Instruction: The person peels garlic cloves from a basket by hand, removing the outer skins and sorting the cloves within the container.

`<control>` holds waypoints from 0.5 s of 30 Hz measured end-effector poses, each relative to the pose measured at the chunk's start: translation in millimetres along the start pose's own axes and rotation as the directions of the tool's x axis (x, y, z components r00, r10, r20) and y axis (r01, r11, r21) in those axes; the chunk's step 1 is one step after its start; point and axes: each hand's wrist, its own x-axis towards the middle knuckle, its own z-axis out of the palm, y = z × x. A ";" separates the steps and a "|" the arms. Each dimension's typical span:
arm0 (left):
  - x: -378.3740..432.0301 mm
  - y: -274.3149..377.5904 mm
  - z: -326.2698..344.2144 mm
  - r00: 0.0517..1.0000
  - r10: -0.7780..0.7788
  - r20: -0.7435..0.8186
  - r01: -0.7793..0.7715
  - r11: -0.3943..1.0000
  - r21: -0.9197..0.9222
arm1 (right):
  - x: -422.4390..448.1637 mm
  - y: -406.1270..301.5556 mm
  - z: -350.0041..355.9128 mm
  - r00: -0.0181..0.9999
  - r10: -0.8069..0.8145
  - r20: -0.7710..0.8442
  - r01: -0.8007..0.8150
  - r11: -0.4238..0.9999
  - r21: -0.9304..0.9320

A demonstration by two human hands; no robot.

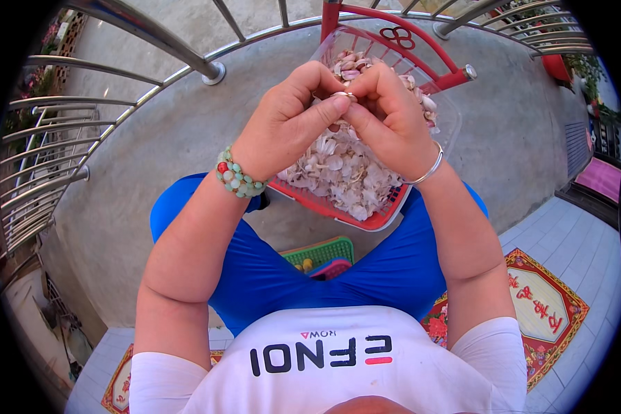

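Observation:
Between the thumbs and fingertips of both hands is a small garlic clove, partly covered by the fingers. My left hand, with a beaded bracelet at the wrist, pinches it from the left. From the other side my right hand, below which a silver bangle sits, grips it too. Under the hands a heap of papery garlic skins fills the near part of a red plastic basket. Unpeeled pinkish garlic cloves lie beyond, in a clear plastic container, partly hidden by my hands.
A red metal chair supports the far end. Stainless steel railing curves around the concrete floor. A green plastic basket sits low between my knees. A patterned mat lies on tiles at right.

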 end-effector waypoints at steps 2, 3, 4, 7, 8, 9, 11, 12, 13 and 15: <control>-0.9 -1.2 3.5 1.000 0.004 -0.008 -0.003 1.000 0.011 | -0.7 -0.2 0.8 1.000 -0.029 -0.002 0.029 1.000 0.002; -1.9 -3.5 7.0 0.999 0.004 -0.054 -0.008 0.998 -0.065 | -1.3 -2.5 2.6 0.999 -0.034 -0.027 0.035 0.999 0.042; -2.8 -4.6 10.2 0.995 0.001 -0.101 -0.016 0.990 -0.141 | -1.4 -3.8 4.2 0.998 -0.037 -0.052 0.041 0.996 0.082; -4.0 -2.6 17.1 0.985 -0.049 -0.165 0.014 0.979 -0.205 | -2.3 -1.5 8.0 0.997 0.012 -0.073 0.001 0.984 0.177; -4.1 -1.7 19.0 0.985 -0.050 -0.164 0.016 0.978 -0.207 | -2.6 0.8 9.3 0.997 0.014 -0.074 -0.001 0.984 0.176; -4.4 -0.9 20.4 0.980 -0.093 -0.177 0.040 0.958 -0.284 | -2.4 4.3 10.9 0.996 -0.021 -0.089 0.035 0.986 0.163; -4.3 0.6 21.1 0.973 -0.138 -0.186 0.063 0.930 -0.361 | -2.2 7.3 12.0 0.993 -0.053 -0.103 0.068 0.987 0.148; -4.7 1.5 20.7 0.967 -0.179 -0.184 0.093 0.913 -0.397 | -2.1 7.8 12.9 0.992 -0.061 -0.109 0.074 0.990 0.121; -5.0 1.5 20.3 0.959 -0.218 -0.180 0.122 0.893 -0.433 | -2.3 8.1 13.7 0.991 -0.070 -0.114 0.080 0.992 0.093; -4.7 0.4 19.9 0.964 -0.187 -0.191 0.100 0.915 -0.392 | -2.6 6.4 15.7 0.990 -0.070 -0.125 0.084 0.991 0.109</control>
